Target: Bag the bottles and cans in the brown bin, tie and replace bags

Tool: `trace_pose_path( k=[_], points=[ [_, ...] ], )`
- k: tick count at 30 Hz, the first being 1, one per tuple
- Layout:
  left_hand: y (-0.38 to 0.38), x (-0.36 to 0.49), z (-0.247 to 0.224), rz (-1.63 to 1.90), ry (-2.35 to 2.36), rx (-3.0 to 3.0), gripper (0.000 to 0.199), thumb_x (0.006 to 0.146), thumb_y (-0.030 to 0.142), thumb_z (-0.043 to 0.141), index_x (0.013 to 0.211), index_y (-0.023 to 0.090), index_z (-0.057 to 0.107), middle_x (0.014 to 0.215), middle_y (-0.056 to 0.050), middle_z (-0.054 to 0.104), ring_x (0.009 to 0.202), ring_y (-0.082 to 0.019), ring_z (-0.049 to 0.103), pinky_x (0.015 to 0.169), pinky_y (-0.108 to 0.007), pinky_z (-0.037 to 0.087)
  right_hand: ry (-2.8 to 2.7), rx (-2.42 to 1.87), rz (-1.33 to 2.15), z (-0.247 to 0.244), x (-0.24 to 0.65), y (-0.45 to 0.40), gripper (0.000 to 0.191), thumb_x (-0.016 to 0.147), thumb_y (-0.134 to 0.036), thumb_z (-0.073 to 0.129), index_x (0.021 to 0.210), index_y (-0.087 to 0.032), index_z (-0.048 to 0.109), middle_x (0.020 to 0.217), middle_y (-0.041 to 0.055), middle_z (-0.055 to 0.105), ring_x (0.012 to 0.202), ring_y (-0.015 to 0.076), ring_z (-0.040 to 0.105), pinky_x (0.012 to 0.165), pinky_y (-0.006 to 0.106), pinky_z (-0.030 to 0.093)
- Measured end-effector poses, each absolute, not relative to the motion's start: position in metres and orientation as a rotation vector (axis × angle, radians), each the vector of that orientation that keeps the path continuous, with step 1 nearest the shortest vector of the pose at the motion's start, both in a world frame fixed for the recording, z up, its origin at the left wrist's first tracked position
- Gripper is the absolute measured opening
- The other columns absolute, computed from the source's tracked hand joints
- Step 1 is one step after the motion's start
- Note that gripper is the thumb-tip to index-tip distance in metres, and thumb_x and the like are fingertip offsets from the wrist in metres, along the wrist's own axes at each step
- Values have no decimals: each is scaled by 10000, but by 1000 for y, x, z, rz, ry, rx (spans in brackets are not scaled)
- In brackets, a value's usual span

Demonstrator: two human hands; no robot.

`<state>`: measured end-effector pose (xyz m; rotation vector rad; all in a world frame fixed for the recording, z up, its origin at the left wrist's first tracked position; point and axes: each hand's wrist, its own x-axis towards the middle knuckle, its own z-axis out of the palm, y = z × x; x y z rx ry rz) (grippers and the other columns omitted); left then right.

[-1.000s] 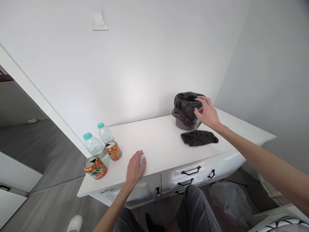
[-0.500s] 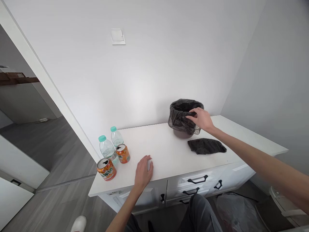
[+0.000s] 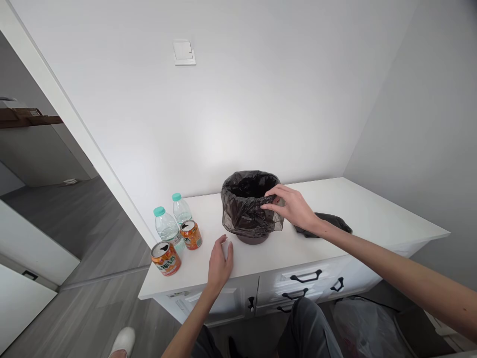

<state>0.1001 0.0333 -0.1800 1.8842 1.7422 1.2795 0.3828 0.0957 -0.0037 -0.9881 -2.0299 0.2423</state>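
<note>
the right hand (image 3: 294,205) pinches the near right rim of the black bag (image 3: 246,219), thumb outside; the left hand (image 3: 219,261) rests on the white countertop (image 3: 372,214), fingers loosely curled around nothing. the bag lines a brown bin (image 3: 253,240), upright between the hands. a second black bag (image 3: 335,221) (partly hidden by the right forearm) lies to the right. left of the left hand stand two orange cans (image 3: 191,235) and, behind them, two clear bottles (image 3: 182,210) with teal caps.
</note>
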Motion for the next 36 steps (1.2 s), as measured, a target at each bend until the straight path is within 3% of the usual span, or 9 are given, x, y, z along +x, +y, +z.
trace_pose_path(
  k=[4,10,12,16,20,24,30,33,36],
  points=[
    [36,100,-181,1283,1741,1880,356,1045,455,459,1289,203,517,1366,-158,650,1306,-278,618,1110,-508,479,-2009,-977,309,1,376,88,383,945,-620,635,1037,-256,708,1048,73,696,768,231,692,765,406,590],
    [26,100,-178,1340,1691,1914,351,1050,425,443,1313,207,525,1346,-149,649,1290,-279,625,1084,-496,500,-1707,-918,425,-20,385,72,467,911,-594,707,1257,-292,623,1345,108,590,771,185,704,810,405,602],
    [11,96,-175,1355,1648,2001,331,1052,386,441,1332,234,529,1353,-130,640,1300,-269,615,1081,-482,508,-1503,-977,549,-48,394,70,495,917,-619,685,1252,-266,592,1250,110,633,749,184,695,722,369,585],
    [-18,67,-152,1302,1630,2285,315,1025,279,522,1337,295,556,1371,-96,631,1328,-263,587,1116,-484,490,-1437,-1056,974,-119,410,74,487,917,-679,638,1001,-199,640,917,86,696,677,189,649,633,329,532],
    [-23,21,-95,1370,1795,2440,378,980,280,613,1355,287,567,1360,-122,640,1295,-301,600,1090,-516,498,-1475,-1074,1159,-165,416,82,536,910,-728,597,807,-203,628,696,23,633,565,160,581,583,308,484],
    [-6,-13,-25,1426,2148,2459,368,976,376,600,1318,240,587,1324,-137,646,1276,-328,587,1066,-515,494,-1448,-1110,1182,-182,414,90,544,897,-745,595,780,-214,612,586,-15,576,496,154,518,531,301,443],
    [45,-21,46,843,2452,2565,423,1009,455,460,1321,208,602,1275,-160,692,1280,-377,575,1046,-535,463,-1351,-1128,1082,-201,418,94,527,903,-722,609,772,-212,630,617,2,603,507,160,533,520,300,433],
    [78,-18,61,329,2536,2472,543,1013,460,417,1429,131,536,1348,-218,667,1354,-404,533,1081,-561,424,-1312,-1130,1040,-207,420,96,524,902,-721,609,777,-212,638,634,12,617,516,167,541,521,305,433],
    [103,-16,64,78,2522,2386,591,1009,432,404,1472,77,493,1269,-243,710,1259,-412,615,1036,-563,447,-1331,-1118,1035,-208,421,97,505,919,-698,604,778,-214,633,635,17,622,533,173,549,534,301,444]
  ],
)
